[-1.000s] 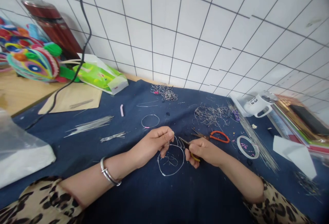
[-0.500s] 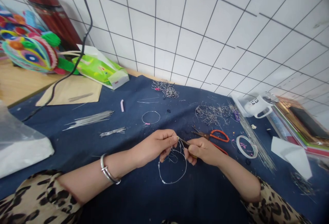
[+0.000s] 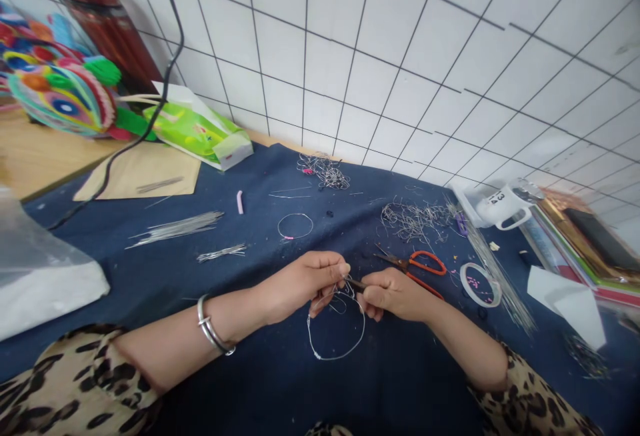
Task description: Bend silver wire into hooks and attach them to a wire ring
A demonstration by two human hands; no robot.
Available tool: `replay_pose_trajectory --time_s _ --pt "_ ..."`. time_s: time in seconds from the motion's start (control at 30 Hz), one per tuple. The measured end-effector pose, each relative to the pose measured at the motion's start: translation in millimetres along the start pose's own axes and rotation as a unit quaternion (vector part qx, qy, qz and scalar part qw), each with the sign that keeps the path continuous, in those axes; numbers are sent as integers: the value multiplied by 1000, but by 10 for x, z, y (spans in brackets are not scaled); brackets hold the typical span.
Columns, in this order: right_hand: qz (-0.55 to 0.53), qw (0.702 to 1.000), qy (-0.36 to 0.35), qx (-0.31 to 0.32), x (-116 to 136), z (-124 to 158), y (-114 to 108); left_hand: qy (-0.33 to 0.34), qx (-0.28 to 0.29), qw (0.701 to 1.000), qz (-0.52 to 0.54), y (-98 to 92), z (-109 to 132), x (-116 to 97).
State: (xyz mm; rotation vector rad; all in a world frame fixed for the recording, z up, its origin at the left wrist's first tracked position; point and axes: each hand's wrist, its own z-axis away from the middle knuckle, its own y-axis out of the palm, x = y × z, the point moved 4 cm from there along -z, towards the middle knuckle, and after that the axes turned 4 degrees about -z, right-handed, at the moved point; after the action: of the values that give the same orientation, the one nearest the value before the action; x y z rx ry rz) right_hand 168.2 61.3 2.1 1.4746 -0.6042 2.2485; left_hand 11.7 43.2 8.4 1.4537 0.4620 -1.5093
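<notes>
My left hand (image 3: 313,279) is closed in a pinch on a thin silver wire ring (image 3: 334,359), which hangs below the fingers. Loose wire ends curl inside the ring near the fingertips. From my right hand (image 3: 393,293), closed around them, a pair of pliers (image 3: 356,284) points left, their dark tip at the wire by the left thumb. The handles are mostly hidden in the palm. Just beyond the right hand lie scissors (image 3: 425,263) with orange handles. Another wire ring (image 3: 295,225), with a pink section, rests on the blue cloth (image 3: 250,343).
Straight wire bundles (image 3: 180,228) lie to the left, with a shorter bundle (image 3: 223,253) closer in. Tangled wire (image 3: 415,221) sits behind the scissors. On the right are a round dish (image 3: 466,281) of pink beads and a white mug (image 3: 503,208). A tiled wall (image 3: 330,76) bounds the back.
The right hand has turned slightly and the pliers' handle end is less visible. Both hands stay at the wire ring. The whole view has shifted a little.
</notes>
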Motion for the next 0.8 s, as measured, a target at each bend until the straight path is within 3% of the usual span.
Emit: replay_pose_trajectory --time_s 0.53,0.67,0.8 --pt "105 994 9 38 129 19 57 -80 59 994 33 -2 12 65" --pt "132 990 -1 47 133 9 60 -79 63 995 21 -3 6 68" --pt "90 995 -12 45 98 1 61 -60 69 996 -1 -1 5 58"
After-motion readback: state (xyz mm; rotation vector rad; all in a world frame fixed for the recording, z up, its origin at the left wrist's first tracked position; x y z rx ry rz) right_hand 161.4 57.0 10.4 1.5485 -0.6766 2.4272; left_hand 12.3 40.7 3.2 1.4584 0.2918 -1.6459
